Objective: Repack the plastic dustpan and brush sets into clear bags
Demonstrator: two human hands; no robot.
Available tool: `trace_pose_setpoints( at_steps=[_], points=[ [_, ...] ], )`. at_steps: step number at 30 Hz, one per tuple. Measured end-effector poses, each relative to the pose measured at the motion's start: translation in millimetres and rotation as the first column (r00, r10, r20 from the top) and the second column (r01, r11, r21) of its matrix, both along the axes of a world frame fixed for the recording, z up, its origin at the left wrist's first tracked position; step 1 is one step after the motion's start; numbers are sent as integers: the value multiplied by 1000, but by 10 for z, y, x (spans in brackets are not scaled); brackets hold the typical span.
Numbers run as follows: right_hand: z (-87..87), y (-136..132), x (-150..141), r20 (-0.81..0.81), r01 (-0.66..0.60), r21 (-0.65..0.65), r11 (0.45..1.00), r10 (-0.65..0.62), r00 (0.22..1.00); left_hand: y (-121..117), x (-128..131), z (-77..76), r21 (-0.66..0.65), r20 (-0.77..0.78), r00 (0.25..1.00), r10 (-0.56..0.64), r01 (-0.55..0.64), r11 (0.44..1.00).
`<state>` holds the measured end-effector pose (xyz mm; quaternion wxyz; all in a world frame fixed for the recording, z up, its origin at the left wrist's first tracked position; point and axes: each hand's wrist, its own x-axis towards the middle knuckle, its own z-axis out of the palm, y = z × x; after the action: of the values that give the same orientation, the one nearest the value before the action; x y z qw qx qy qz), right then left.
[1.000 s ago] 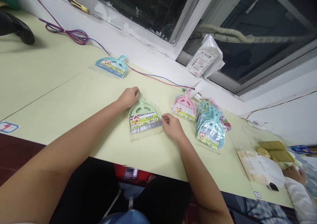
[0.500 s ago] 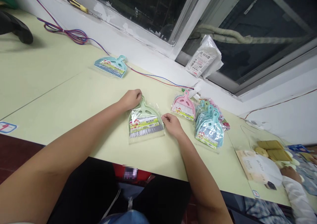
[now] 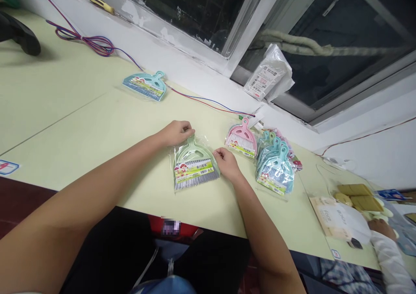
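In front of me a green dustpan and brush set [image 3: 195, 155] in a clear bag, with a printed label across its bristles, rests on the pale table [image 3: 156, 185]. My left hand [image 3: 178, 132] is closed on the top of its handle. At the set's right edge, my right hand [image 3: 225, 161] pinches the side of the bag between thumb and fingers. Just right of that hand lies a pink dustpan and brush set [image 3: 242, 138]. Beside it is a stack of blue-green dustpan sets [image 3: 276, 168], also bagged.
A blue dustpan set [image 3: 146, 85] lies near the wall. Coiled red and blue wire [image 3: 94, 44] runs along the back. A screwdriver [image 3: 100, 2] and a white plastic packet [image 3: 268, 75] sit on the sill. At right, a co-worker's sleeve [image 3: 390, 259] is beside yellow packs [image 3: 360, 196].
The green set has shifted slightly right and tilted, its handle turned a little. My left hand moved right and down with it; my right hand stayed almost in place.
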<state>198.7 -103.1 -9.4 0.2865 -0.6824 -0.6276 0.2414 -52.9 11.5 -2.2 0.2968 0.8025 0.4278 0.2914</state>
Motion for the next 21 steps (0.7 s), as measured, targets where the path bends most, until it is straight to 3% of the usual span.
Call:
trace_pose_setpoints(
  at_steps=[5, 11, 21],
  points=[
    [-24, 8, -11, 7, 31, 35, 999, -31, 999, -64, 64, 11, 8, -34, 989, -146, 146, 989],
    [-37, 24, 4, 36, 54, 68, 996, -57, 998, -16, -19, 54, -13, -32, 998, -47, 47, 999],
    [-30, 21, 6, 39, 52, 60, 997, -54, 998, 32, -128, 113, 15, -135, 976, -173, 177, 984]
  ],
)
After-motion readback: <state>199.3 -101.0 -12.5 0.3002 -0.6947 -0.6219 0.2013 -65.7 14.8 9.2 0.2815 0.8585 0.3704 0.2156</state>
